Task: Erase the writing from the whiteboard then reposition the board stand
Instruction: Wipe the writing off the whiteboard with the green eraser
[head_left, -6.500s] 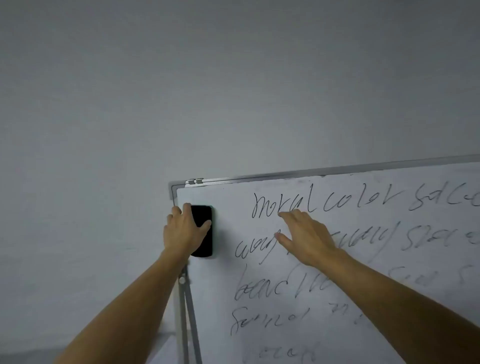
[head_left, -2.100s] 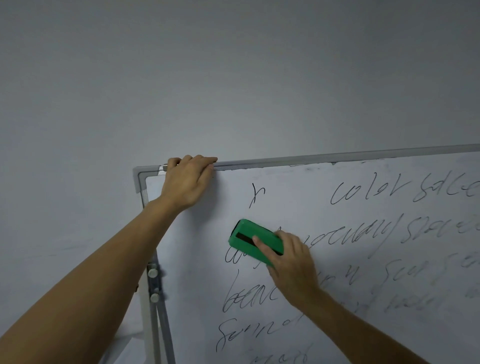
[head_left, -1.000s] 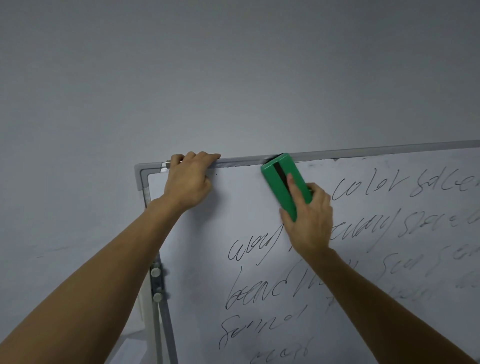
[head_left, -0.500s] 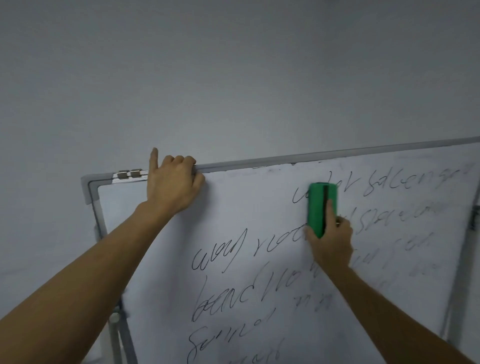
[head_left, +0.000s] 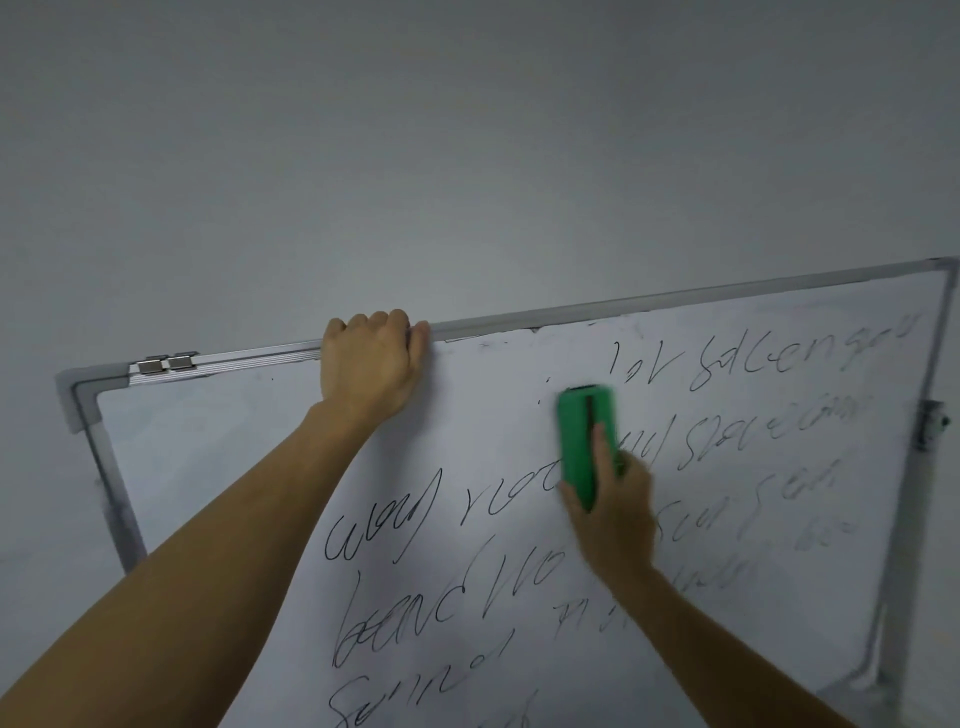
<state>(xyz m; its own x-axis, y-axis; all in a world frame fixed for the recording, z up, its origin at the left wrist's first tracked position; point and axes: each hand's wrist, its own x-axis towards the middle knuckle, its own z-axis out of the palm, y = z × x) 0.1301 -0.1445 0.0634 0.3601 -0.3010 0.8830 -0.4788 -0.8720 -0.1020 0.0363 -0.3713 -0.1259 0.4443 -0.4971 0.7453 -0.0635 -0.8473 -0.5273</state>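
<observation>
The left hand (head_left: 366, 364) has its fingers (head_left: 387, 321) curled over the top edge of the whiteboard (head_left: 234, 441), gripping the frame left of the middle. The right hand (head_left: 615, 519) clamps a green eraser (head_left: 582, 436) between thumb and fingers, upright and flat against the board just below the top edge, right of centre. Handwriting (head_left: 384, 525) covers the board's middle, right and lower parts; the upper left corner shows plain white, with two metal clips (head_left: 166, 362) on the frame above it.
</observation>
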